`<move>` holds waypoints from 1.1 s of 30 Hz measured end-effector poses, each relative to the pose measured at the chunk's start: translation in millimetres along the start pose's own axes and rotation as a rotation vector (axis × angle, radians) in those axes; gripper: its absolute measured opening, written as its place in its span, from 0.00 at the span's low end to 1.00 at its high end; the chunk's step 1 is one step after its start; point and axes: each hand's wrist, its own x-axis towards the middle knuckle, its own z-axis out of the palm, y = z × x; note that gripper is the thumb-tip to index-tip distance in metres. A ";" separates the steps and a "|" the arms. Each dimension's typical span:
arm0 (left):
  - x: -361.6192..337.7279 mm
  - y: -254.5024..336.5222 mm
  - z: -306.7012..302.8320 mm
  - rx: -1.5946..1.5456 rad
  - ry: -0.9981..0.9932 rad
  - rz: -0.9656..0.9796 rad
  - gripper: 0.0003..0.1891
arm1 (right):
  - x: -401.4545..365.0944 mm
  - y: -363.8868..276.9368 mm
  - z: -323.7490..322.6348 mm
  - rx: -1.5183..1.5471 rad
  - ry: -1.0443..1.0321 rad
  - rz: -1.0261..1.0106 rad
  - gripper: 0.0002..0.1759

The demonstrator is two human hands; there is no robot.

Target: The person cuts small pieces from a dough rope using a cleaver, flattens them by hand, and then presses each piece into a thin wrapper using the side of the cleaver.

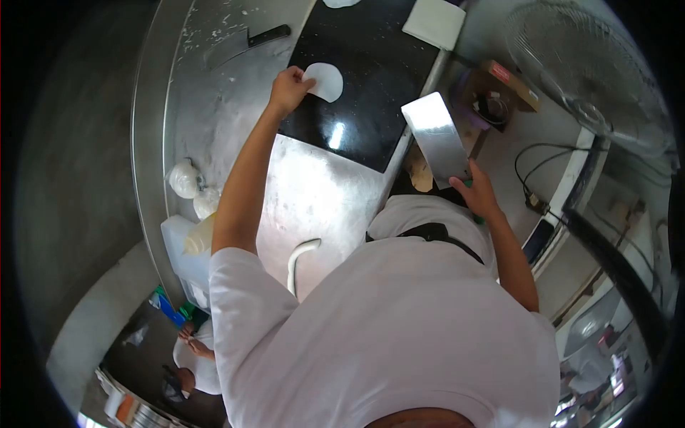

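Left fingers pinching white disc by edge; right fingers gripping broad metal blade.

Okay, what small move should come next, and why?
I'd probably set the white round aside and let go before the broad blade comes over the black board. The left hand's fingers pinch the round's edge there, while the right hand holds the blade off the board's side, so the fingers would be out of its path.
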 end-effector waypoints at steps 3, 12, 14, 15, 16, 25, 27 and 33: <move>-19.3 -11.9 -5.7 0.047 0.221 0.030 0.12 | 30.2 -8.4 -6.1 0.108 -0.006 -0.036 0.28; -25.2 15.0 -28.6 -0.109 0.258 -0.319 0.15 | 157.3 -12.3 -61.4 0.092 -0.291 -0.161 0.29; -0.3 35.4 -30.7 -0.122 0.185 -0.335 0.15 | 176.0 -0.9 -71.3 0.090 -0.295 -0.228 0.26; 14.1 55.9 -33.2 -0.127 0.193 -0.337 0.15 | 184.0 -3.6 -80.7 0.085 -0.300 -0.235 0.26; 29.0 82.0 -34.5 -0.140 0.203 -0.252 0.15 | 189.9 -10.7 -88.0 0.072 -0.338 -0.199 0.25; 157.3 145.1 -18.2 -0.600 0.310 -0.117 0.18 | 220.6 -24.9 -125.2 -0.032 -0.440 -0.135 0.25; 165.8 121.7 -11.2 -0.570 0.333 -0.186 0.19 | 223.2 -22.1 -128.1 -0.015 -0.447 -0.090 0.25; 133.9 102.0 -2.0 -0.414 0.523 -0.445 0.26 | 231.3 -29.3 -135.9 -0.009 -0.449 -0.073 0.25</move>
